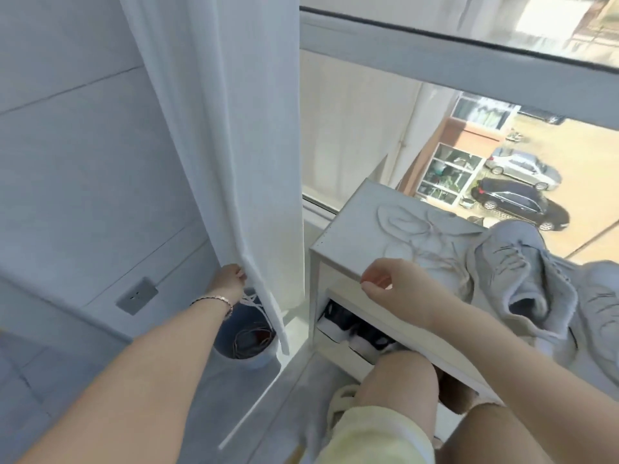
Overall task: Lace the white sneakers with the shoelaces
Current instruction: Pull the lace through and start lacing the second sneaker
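Note:
Two white sneakers lie on top of a white shoe cabinet (348, 226) by the window: one sneaker (509, 272) at its right end, the other sneaker (599, 303) at the frame's right edge. Loose pale shoelaces (415, 236) are spread over the cabinet top to the left of them. My right hand (392, 283) hovers over the cabinet's front edge near the laces, fingers loosely curled, with nothing visible in it. Off to the left, my left hand (227, 279) grips the edge of a white curtain (234, 162); its fingertips are hidden in the fold.
A blue bucket (234, 329) with cords inside stands on the floor behind the curtain's hem. Dark and white shoes (351, 329) sit on the cabinet's shelf. A wall socket (137, 296) is at left. My knees are close to the cabinet front.

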### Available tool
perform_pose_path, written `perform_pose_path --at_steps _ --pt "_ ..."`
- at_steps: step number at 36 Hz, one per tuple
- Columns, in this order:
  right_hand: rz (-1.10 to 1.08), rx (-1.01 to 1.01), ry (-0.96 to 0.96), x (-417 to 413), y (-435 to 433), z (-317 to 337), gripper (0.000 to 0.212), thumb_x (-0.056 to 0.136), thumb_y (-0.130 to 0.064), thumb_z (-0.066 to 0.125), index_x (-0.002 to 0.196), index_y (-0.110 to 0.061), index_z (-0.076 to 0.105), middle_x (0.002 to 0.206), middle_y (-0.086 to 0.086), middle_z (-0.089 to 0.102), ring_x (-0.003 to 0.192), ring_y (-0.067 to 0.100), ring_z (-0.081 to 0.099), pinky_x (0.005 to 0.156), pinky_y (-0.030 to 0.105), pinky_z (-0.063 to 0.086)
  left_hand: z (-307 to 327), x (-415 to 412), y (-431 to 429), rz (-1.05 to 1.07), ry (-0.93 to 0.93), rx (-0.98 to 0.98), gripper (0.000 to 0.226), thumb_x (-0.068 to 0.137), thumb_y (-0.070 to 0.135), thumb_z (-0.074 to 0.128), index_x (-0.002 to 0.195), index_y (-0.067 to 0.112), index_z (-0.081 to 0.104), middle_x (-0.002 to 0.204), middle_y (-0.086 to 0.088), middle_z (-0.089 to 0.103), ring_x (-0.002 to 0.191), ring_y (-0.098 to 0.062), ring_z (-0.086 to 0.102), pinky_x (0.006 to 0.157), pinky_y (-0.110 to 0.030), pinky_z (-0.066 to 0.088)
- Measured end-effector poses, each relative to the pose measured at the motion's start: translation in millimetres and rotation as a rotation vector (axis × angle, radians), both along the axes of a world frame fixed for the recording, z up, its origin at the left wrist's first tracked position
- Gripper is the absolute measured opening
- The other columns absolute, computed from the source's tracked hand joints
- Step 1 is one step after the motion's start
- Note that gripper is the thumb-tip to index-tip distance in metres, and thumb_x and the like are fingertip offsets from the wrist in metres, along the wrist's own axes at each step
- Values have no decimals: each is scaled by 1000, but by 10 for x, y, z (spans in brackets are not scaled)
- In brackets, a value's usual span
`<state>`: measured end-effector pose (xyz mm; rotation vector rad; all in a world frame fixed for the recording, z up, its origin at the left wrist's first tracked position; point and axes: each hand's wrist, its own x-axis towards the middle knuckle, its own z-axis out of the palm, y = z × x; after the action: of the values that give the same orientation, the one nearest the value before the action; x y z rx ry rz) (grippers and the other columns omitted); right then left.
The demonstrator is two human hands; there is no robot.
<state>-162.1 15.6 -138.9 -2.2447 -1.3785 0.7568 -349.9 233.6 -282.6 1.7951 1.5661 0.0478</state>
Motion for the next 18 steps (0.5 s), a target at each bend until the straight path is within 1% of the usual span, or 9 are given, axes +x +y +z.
perform_pose_path --at_steps 5,7,9,11,13,14,15,16,18 --pt "-10 -26 -11 59 -23 -28 11 90 -22 52 94 -23 61 94 -8 64 90 7 58 70 12 42 -74 19 -59 100 -8 -15 25 87 2 34 65 13 34 68 -7 47 59 -18 42 55 -24 32" --pt "-11 -28 -17 61 -14 -37 9 90 -22 52 92 -24 60 94 -8 65 90 8 58 71 14 43 -104 -39 -111 46 26 -43 11 87 7 42 86 11 52 90 -13 58 73 -24 53 65 -28 39" --pt "-8 -30 -27 53 -6 -40 10 90 -22 51 91 -25 60 93 -9 64 90 7 58 68 9 40 -139 -130 -200 26 13 -53 32 89 8 51 120 15 48 112 -13 56 96 -30 56 75 -31 41" --pt "1 -31 -37 45 1 -39 12 91 -21 51 94 -24 62 94 -10 64 90 6 58 67 8 39 -126 -196 -318 12 51 -52 36 90 6 50 125 13 44 115 -13 55 100 -31 54 76 -31 40" --pt "15 -37 -47 40 4 -36 14 91 -21 50 97 -23 63 94 -10 64 91 6 58 70 12 40 -107 -217 -445 -79 144 -89 21 91 6 46 111 6 52 106 -13 58 95 -30 56 70 -28 37" --pt "22 -38 -50 39 5 -30 15 91 -21 49 98 -23 63 93 -11 64 90 6 57 72 14 41 -63 -214 -522 -152 174 -127 9 90 7 46 89 9 54 89 -9 57 80 -24 56 64 -26 34" --pt "26 -38 -53 39 6 -26 14 92 -21 49 97 -23 62 93 -11 63 89 6 57 73 15 43 -56 -190 -572 -194 174 -165 22 89 8 45 68 13 46 71 -4 49 63 -19 47 56 -25 29" --pt "30 -33 -55 44 0 -17 14 92 -21 49 96 -23 62 93 -11 63 89 6 57 75 17 45 -26 -147 -635 -249 161 -204 32 87 8 45 57 16 37 59 -1 39 55 -16 38 53 -25 25" --pt "40 -28 -68 78 -18 16 13 92 -21 49 96 -23 62 95 -9 63 90 8 58 80 21 48 84 -24 -748 -363 86 -251 30 85 13 46 56 17 40 57 -2 44 58 -18 42 58 -26 33"
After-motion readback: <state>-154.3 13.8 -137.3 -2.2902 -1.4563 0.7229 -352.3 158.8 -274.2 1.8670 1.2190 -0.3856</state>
